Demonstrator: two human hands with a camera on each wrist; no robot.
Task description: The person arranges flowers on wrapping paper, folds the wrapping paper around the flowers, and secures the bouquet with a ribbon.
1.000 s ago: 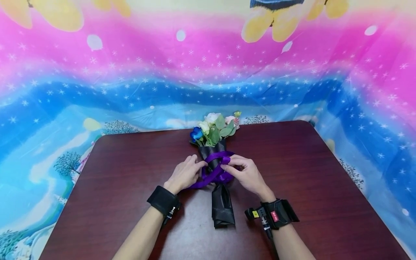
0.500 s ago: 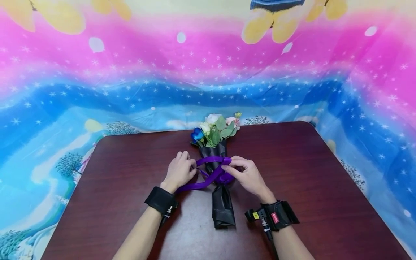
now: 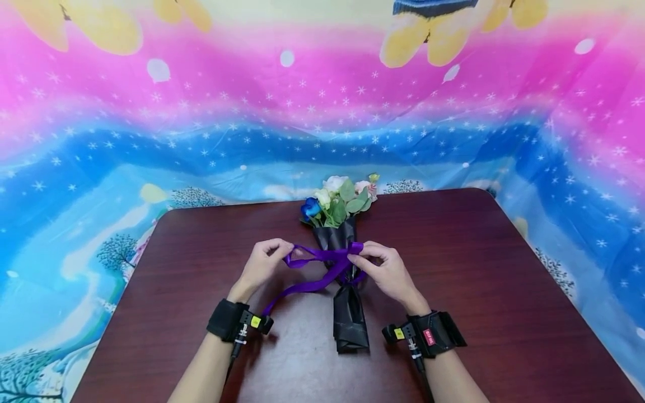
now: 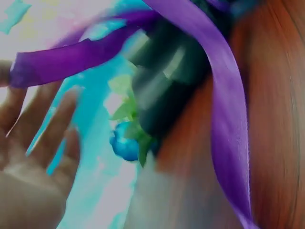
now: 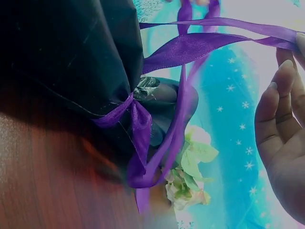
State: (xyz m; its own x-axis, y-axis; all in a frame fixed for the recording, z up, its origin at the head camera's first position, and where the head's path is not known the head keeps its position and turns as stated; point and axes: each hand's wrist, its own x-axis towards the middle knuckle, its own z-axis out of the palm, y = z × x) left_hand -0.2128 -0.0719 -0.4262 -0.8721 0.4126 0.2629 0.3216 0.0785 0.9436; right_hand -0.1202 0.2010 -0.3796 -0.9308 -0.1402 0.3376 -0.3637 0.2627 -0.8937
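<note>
A bouquet in black wrapping paper lies on the table, its blue, white and pink flowers pointing away from me. Purple ribbon crosses the narrow part of the wrapping. My left hand, left of the bouquet, pinches a ribbon loop between thumb and fingertips. On the other side, my right hand pinches a second loop close to the wrapping. One loose ribbon tail hangs down toward the left wrist. In the right wrist view, a ribbon knot sits against the paper.
The dark red-brown wooden table has rounded far corners. Behind it hangs a pink and blue printed cloth with snowflakes and trees. Black camera straps circle both wrists, with cables running back along the forearms.
My left hand has moved left, away from the bouquet, drawing a ribbon loop out sideways. The right hand keeps its pinch and has barely moved. The head view has shifted slightly.
</note>
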